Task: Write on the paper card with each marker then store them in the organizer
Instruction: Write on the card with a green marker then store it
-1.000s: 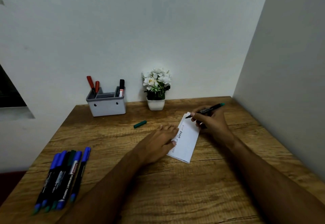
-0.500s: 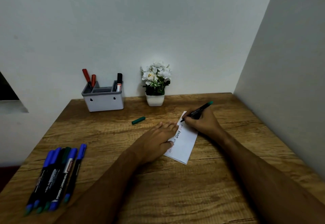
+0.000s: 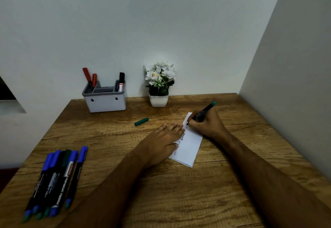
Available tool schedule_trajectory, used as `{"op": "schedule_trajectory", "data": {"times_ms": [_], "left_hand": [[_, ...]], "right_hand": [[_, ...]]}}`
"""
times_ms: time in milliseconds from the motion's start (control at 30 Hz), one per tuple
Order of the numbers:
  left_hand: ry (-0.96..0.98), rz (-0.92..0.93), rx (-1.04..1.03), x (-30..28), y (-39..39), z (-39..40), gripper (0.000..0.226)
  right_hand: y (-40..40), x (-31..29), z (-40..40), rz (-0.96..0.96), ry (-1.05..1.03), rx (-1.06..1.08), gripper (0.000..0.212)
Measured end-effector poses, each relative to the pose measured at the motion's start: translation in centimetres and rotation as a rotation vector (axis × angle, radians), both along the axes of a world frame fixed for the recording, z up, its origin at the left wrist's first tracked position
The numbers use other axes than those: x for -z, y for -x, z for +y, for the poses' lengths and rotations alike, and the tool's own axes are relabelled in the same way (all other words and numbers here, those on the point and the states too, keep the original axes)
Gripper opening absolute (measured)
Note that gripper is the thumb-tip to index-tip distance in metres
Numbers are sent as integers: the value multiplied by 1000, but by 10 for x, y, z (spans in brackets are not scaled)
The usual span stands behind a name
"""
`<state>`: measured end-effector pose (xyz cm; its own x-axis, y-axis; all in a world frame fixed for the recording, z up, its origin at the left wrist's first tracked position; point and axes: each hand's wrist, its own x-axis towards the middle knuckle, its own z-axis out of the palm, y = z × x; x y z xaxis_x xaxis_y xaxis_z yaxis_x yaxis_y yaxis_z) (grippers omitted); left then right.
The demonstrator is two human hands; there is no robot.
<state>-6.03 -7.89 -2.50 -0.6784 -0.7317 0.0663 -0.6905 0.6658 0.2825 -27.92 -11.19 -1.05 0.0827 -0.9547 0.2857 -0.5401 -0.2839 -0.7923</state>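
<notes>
A white paper card (image 3: 189, 143) lies on the wooden table (image 3: 161, 192), with handwriting along its left edge. My left hand (image 3: 163, 142) presses flat on the card's left side. My right hand (image 3: 206, 124) grips a black marker with a green end (image 3: 203, 112), tip down on the card's far corner. Its green cap (image 3: 141, 121) lies loose on the table to the left of the card. A grey organizer (image 3: 104, 100) stands at the back, holding two red markers (image 3: 89, 78) and a black one (image 3: 121, 82). Several blue and green markers (image 3: 57, 179) lie at the near left.
A small white pot of white flowers (image 3: 159, 84) stands against the back wall, to the right of the organizer. A grey wall (image 3: 295, 66) closes off the table's right side. The table's left edge runs beside the row of markers.
The marker tip has come down and leftward onto the card's far corner, and my right hand has shifted slightly with it. My left hand stays on the card.
</notes>
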Motion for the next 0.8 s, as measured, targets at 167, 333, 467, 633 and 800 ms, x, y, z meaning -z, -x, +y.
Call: {"op": "schedule_trajectory", "data": {"times_ms": [167, 333, 467, 633, 800], "left_hand": [[5, -2, -8, -1, 1, 2, 57], [1, 17, -8, -3, 0, 2, 56], [-7, 13, -12, -3, 0, 3, 57], [-1, 16, -11, -1, 1, 2, 57], [-3, 20, -7, -2, 0, 1, 57]], "right_hand": [[0, 1, 0, -3, 8, 21, 7], [-2, 0, 0, -4, 6, 49, 6], [-1, 1, -1, 8, 24, 46, 8], [0, 1, -2, -8, -12, 74, 8], [-2, 1, -1, -3, -1, 73, 9]]}}
